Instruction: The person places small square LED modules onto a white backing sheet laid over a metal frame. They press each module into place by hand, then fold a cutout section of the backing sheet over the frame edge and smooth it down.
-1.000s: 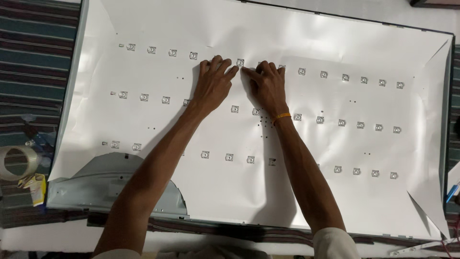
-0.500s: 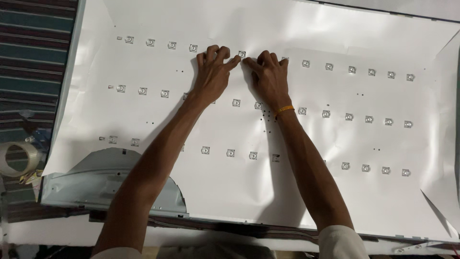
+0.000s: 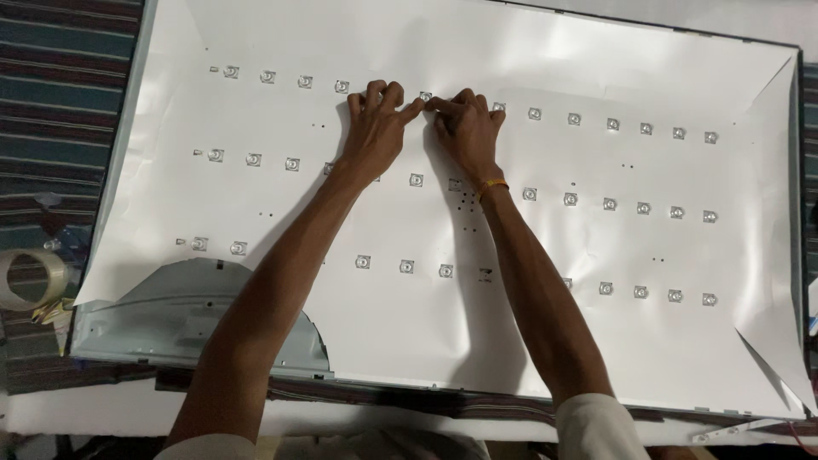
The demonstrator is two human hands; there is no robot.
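Observation:
A large white reflector sheet [image 3: 511,324] covers an opened flat panel, with three rows of small clear LED lenses poking through it. My left hand [image 3: 375,132] and my right hand [image 3: 464,128] rest side by side on the top row, fingertips meeting around one lens [image 3: 425,97]. Fingers of both hands press flat on the sheet and grip nothing I can make out. An orange band circles my right wrist [image 3: 492,186].
The grey metal back frame [image 3: 183,315] shows where the sheet is cut away at bottom left. A roll of clear tape [image 3: 25,277] lies on the striped cloth [image 3: 60,128] to the left. White foam [image 3: 383,422] edges the near side.
The view has shifted slightly, so the panel sits lower in the frame. Both hands stay at the same lens in the top row, fingertips drawn closer together.

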